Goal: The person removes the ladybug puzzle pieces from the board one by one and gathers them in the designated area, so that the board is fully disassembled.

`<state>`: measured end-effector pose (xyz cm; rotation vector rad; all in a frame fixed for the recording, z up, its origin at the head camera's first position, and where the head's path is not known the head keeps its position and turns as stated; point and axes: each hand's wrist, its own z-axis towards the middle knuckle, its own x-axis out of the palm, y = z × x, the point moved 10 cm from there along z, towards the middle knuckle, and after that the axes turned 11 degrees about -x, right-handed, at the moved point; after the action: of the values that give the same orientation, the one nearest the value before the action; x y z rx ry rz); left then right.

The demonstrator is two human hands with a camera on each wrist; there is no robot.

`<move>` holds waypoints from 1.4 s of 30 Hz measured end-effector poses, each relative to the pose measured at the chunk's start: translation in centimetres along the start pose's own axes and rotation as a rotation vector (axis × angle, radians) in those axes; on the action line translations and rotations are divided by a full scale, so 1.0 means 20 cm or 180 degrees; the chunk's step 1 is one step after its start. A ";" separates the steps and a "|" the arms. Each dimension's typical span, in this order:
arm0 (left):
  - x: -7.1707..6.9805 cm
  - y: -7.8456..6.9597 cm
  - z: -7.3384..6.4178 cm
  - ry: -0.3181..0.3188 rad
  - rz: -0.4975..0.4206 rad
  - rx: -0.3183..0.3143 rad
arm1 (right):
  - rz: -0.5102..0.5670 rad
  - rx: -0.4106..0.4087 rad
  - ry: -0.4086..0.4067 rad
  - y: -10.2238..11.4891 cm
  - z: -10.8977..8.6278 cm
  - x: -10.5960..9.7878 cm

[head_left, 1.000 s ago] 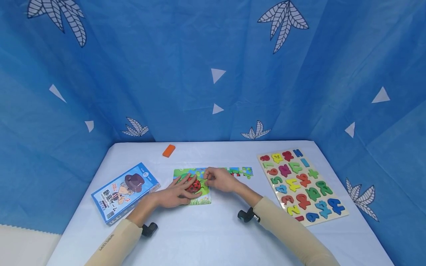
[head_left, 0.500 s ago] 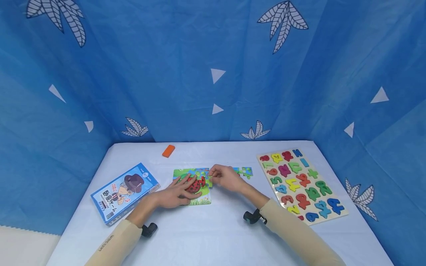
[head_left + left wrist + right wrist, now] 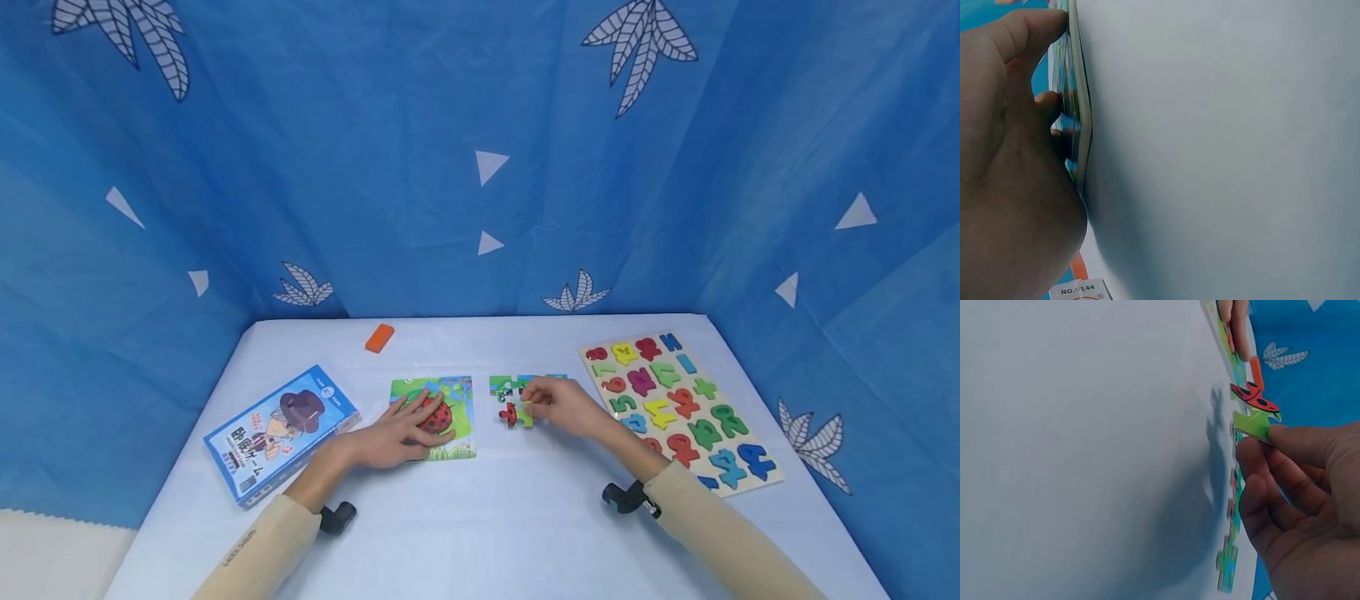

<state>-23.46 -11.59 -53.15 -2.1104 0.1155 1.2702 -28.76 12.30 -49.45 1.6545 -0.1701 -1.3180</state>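
Red and green puzzle piece [image 3: 1255, 400] pinched in the right hand [image 3: 570, 407]

Black spots mark the piece's red part, a bit of ladybird with a jagged outline; the rest is bright lime green, and the whole is thin. The right grip is closed on it at the green end, holding it off the table [image 3: 450, 525]. In the head view it sits at three o'clock from the ladybird puzzle [image 3: 461, 421] and at six o'clock from a row of loose pieces [image 3: 504, 385].

The left hand [image 3: 399, 439] lies with fingers spread on the puzzle, its grip relaxed, hiding much of the puzzle's nine o'clock side. The right hand covers the middle of the row. The left wrist view gives mostly the puzzle's pale edge, and a white label [image 3: 1079, 290] at seven o'clock is cut off below.
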 end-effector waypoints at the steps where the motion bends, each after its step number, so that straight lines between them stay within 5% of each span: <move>1: 0.00 0.00 0.00 -0.0016 0.0004 0.0001 | -0.0037 0.0030 -0.0007 -0.01 -0.01 -0.02; 26: 0.01 0.00 0.00 -0.0046 0.0022 -0.0008 | -0.0463 0.0573 -0.0076 -0.20 -0.16 -0.21; 42: 0.00 0.00 0.00 -0.0056 0.0043 -0.0050 | -0.0970 0.0760 0.0094 -0.24 -0.14 -0.24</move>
<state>-23.42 -11.67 -53.22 -2.1145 0.1127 1.3012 -30.53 19.36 -50.07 1.9590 -0.0598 -1.5464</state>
